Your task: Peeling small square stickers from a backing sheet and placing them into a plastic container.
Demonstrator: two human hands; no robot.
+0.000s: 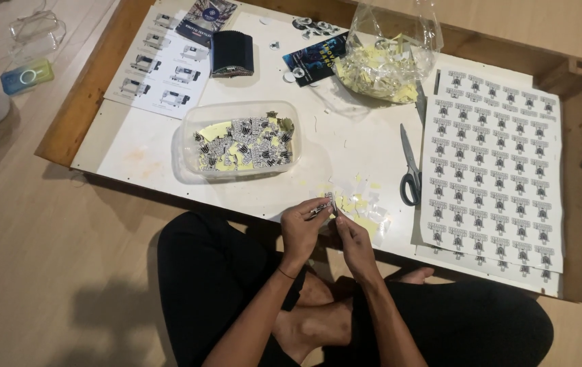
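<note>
My left hand (301, 228) and my right hand (353, 239) meet at the near edge of the low white table (141, 146). Together they pinch a small printed sticker (330, 201), which stands up between the fingertips. My left fingers also grip a small dark metallic piece (317, 210); its kind is too small to tell. Just right of the hands lies a loose heap of yellow backing scraps (362, 207).
A clear plastic tub (240, 139) holds several cut stickers and yellow scraps. Grey scissors (410, 166) lie beside large printed sticker sheets (491, 163). A clear bag of yellow scraps (386, 58), a black stack (231, 53) and leaflets sit further back. My crossed legs are below.
</note>
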